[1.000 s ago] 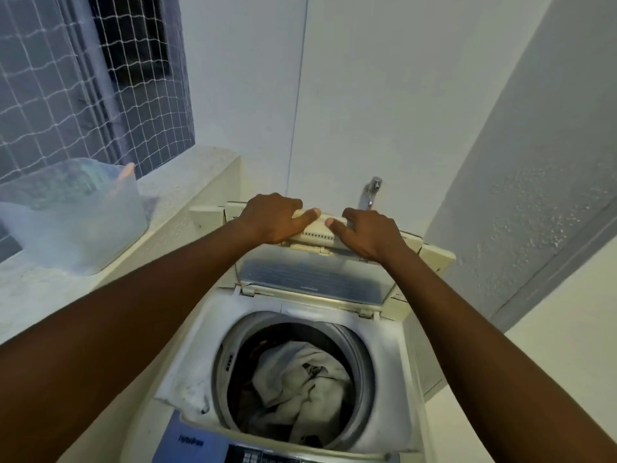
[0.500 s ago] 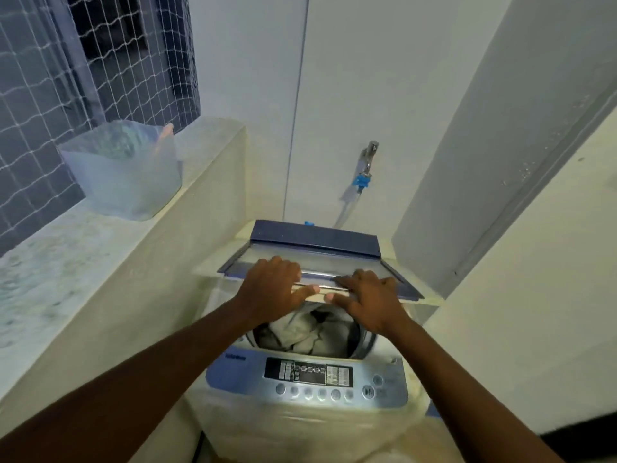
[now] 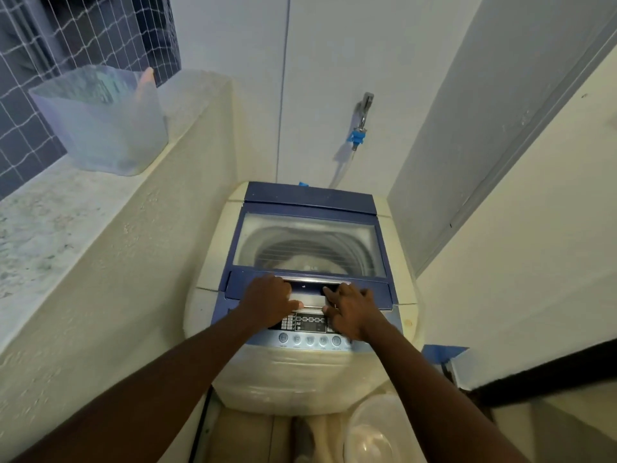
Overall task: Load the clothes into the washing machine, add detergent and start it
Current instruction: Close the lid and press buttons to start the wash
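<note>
The washing machine, a cream top-loader wrapped in clear plastic film, stands in a narrow alcove between a rough plastered ledge on its left and a white wall on its right. Its lid, blue-framed with a clear window, lies flat and closed across the top, and through that window the drum and a pale heap of clothes show at the near side. Both arms reach straight forward and down from the bottom corners of the view, forearms bare, converging on the front edge of the lid. The left hand lies palm-down on the lid's front handle strip, fingers curled loosely over it, its grip neither fully closed nor spread, pressing on the strip rather than clasping anything. The right hand rests just beside it, fingers fanned and slightly bent, fingertips on the same strip while the heel covers the right part of the control panel. A row of round buttons runs along the panel's near edge, between the two wrists. A translucent plastic tub sits on the ledge at the far left, and a tap with a blue fitting projects from the back wall.
</note>
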